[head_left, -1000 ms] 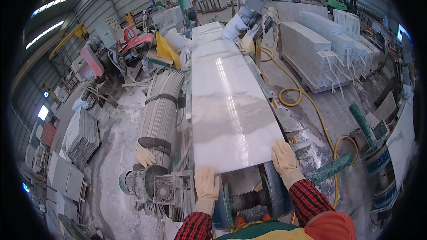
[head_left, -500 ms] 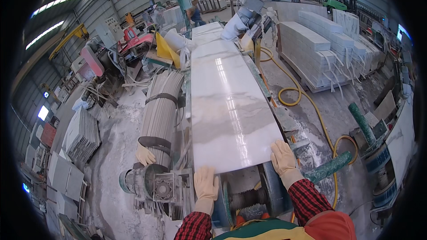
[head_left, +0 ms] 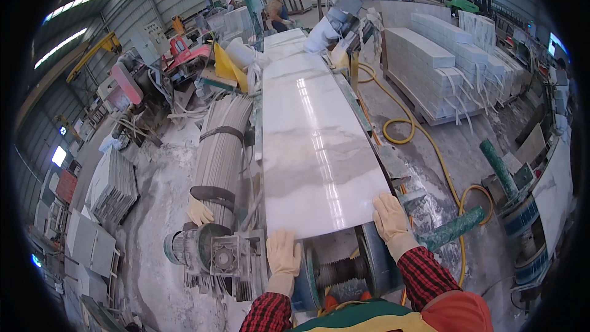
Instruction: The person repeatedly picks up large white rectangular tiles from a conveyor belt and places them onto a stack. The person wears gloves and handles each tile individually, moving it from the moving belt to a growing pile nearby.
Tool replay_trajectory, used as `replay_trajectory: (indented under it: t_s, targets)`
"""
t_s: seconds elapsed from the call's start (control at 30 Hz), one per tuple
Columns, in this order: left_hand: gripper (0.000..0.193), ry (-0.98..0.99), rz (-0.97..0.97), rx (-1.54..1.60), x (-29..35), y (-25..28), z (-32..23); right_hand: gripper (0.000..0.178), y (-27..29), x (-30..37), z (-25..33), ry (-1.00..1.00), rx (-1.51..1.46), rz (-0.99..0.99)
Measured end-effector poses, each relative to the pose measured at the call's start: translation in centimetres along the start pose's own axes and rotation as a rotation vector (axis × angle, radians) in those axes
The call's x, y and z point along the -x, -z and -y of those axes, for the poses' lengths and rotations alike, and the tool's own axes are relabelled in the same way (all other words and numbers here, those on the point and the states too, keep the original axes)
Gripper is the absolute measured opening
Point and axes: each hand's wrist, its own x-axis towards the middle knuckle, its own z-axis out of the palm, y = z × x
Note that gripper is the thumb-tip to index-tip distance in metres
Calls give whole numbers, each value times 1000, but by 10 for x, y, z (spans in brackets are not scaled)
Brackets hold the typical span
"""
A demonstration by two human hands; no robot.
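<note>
A long white stone slab [head_left: 310, 147] with grey veins and a glossy top stretches away from me on a machine bed. My left hand [head_left: 283, 259], in a cream work glove, rests at its near left corner with fingers pointing forward and thumb apart. At the near right corner lies my right hand [head_left: 389, 221], gloved the same way, its fingers stretched out along the edge. Below the slab's near end, between my forearms, a dark ridged roller [head_left: 340, 272] shows between blue side plates. The undersides of both hands are hidden.
Left of the slab are a bundle of grey strips [head_left: 222, 141], an empty glove [head_left: 200, 211] and a motor [head_left: 192, 247]. A yellow hose [head_left: 437, 158] winds across the floor at right, near stacked stone blocks [head_left: 424, 74]. A person [head_left: 278, 10] stands beyond the far end.
The person beyond the far end has become more upright and shows more fully. My view has shifted slightly; both hands stay at the slab's near corners.
</note>
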Motion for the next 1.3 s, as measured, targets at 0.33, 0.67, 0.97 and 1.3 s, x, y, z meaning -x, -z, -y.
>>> replay_trajectory:
  t_s: [0.33,0.67,0.97,1.3]
  targets:
    - [57,4,-12,-12,7,1,-2,36,15,-3,10,-7,-16,7]
    - [57,-7,-61,-27,13,0,-3,38,19,1,12,-24,-44,17]
    - [56,-26,-77,-16,17,5,-6,41,13,12,10,-44,-24,37]
    - [56,-16,-58,-24,21,12,-12,37,30,6,19,-14,-65,13]
